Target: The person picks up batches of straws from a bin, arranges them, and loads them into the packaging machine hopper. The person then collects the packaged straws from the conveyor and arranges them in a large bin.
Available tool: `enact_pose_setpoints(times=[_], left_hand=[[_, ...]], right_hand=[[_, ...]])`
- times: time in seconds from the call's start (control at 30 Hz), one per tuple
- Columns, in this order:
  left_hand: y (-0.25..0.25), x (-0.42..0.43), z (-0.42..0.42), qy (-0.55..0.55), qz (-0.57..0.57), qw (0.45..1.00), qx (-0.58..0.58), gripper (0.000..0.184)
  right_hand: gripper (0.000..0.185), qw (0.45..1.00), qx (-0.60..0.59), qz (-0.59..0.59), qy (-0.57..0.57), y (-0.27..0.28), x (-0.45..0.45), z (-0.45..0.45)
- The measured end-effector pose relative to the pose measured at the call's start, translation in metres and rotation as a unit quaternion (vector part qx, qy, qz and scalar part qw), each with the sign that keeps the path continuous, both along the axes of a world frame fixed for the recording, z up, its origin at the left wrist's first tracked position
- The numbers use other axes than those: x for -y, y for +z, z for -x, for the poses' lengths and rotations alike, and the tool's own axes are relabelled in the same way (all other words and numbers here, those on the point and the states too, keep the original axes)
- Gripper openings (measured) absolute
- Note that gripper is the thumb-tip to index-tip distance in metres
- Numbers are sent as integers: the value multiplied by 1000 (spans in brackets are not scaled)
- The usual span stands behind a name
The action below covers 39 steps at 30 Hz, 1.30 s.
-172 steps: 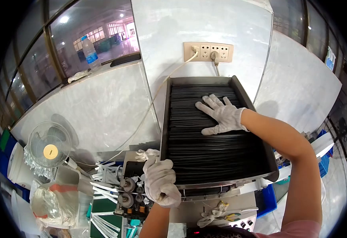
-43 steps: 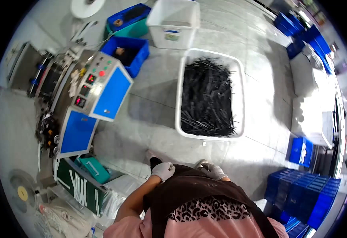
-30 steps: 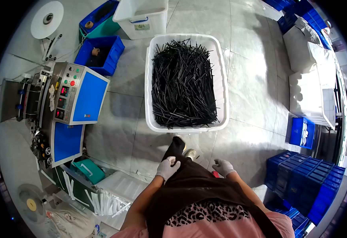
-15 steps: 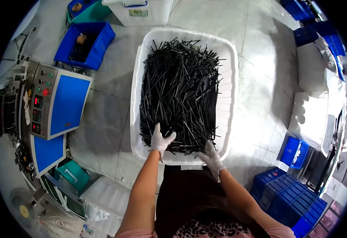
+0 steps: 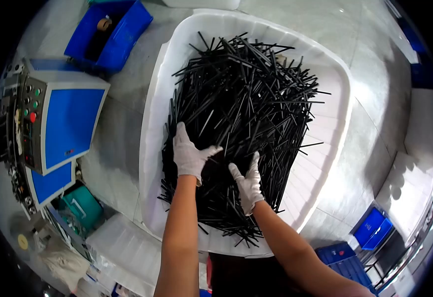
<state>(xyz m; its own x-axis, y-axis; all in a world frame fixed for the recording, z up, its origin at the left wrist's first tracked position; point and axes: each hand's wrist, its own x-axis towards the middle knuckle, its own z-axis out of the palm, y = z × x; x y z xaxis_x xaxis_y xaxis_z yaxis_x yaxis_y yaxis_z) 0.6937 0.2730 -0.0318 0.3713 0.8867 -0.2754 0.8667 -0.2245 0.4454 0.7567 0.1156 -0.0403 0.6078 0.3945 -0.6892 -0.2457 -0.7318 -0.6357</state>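
Note:
A large heap of thin black sticks (image 5: 246, 106), perhaps plastic tubes, lies jumbled in a white plastic tub (image 5: 320, 163). My left hand (image 5: 190, 157), in a white glove, rests on the heap's left side with thumb and fingers spread. Just right of it, my gloved right hand (image 5: 248, 184) lies on the sticks nearer to me, its thumb and fingers apart. Some fingertips dip among the sticks, and neither hand is closed round any of them.
To the left stands a machine with blue panels (image 5: 75, 123) and buttons. A blue bin (image 5: 127, 37) sits beyond it on the floor. Lower left are a teal crate (image 5: 81, 208) and clear plastic boxes (image 5: 122, 242). Blue crates (image 5: 345, 265) stand at lower right.
Both hands have moved forward over the heap, the right one from the tub's near edge onto the sticks. My view has come closer to the tub, and the heap's near part looks disturbed.

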Motion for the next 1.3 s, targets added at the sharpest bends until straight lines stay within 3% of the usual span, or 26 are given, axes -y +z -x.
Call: enact_pose_setpoints(times=[0.07,0.17,0.2,0.23,0.3,0.37,0.43,0.47,0.5,0.53,0.57,0.67,0.77,0.83,0.9,0.93,0.97,1.0,1.03,1.1,1.2,1.3], left_hand=[[16,-14,-9,-9,29,992,-120,112],[19,-24,-28,-88,46,951,-294,114],[24,-29,-35,-85,99,940,-315,114],[21,-30,-35,-109,78,944,-303,110],[41,-49,-42,-121,168,951,-231,103],[14,-45,-25,-123,115,984,-58,105],[17,-43,-22,-70,120,990,-18,113],[6,-39,-18,-63,118,991,-18,119],[21,-42,-26,-46,176,976,-122,123],[20,-41,-22,-44,182,972,-144,125],[25,-44,-18,-31,224,962,-153,126],[10,-42,-18,-39,222,960,-166,129],[11,-54,-8,-91,193,971,-107,125],[14,-61,-10,-130,208,968,-49,113],[12,-65,-21,-136,259,948,-126,93],[19,-69,-32,-130,320,921,-181,87],[-7,-70,-26,-115,417,896,-103,94],[-9,-74,-23,-55,440,894,-56,82],[-15,-71,-17,9,468,862,195,67],[-32,-69,-15,67,400,904,133,57],[-26,-83,-9,62,482,871,77,57],[-35,-60,-1,55,475,865,152,55]], right_hand=[[92,991,45,70,100,5,-2,-4],[92,985,-168,-8,21,36,-5,-42],[87,985,-139,-107,2,3,18,-38],[82,974,-160,-154,-44,6,22,-45],[75,982,-146,-100,-68,36,8,-62],[69,996,-82,-10,-35,47,-3,-67],[63,982,-130,-115,-78,56,-18,-69],[60,979,-148,-86,-107,45,-11,-66],[59,977,-155,-119,-82,54,-14,-69],[53,977,-137,-136,-91,39,-5,-64],[51,951,-191,-175,-170,29,0,-58],[51,926,-270,-216,-149,16,2,-69],[57,951,-248,-131,-130,28,-16,-61],[53,955,-243,-134,-109,37,-23,-62],[50,943,-285,-132,-107,65,-34,-70],[59,965,-236,-79,-79,65,-31,-72],[69,963,-228,-108,-91,39,-15,-69],[78,964,-229,-119,-62,27,-14,-70],[78,967,-216,-132,-42,11,-19,-68],[80,956,-214,-198,-23,-4,-30,-69],[69,930,-275,-241,-22,-43,-31,-62],[74,922,-214,-316,-65,-31,-34,-65]])
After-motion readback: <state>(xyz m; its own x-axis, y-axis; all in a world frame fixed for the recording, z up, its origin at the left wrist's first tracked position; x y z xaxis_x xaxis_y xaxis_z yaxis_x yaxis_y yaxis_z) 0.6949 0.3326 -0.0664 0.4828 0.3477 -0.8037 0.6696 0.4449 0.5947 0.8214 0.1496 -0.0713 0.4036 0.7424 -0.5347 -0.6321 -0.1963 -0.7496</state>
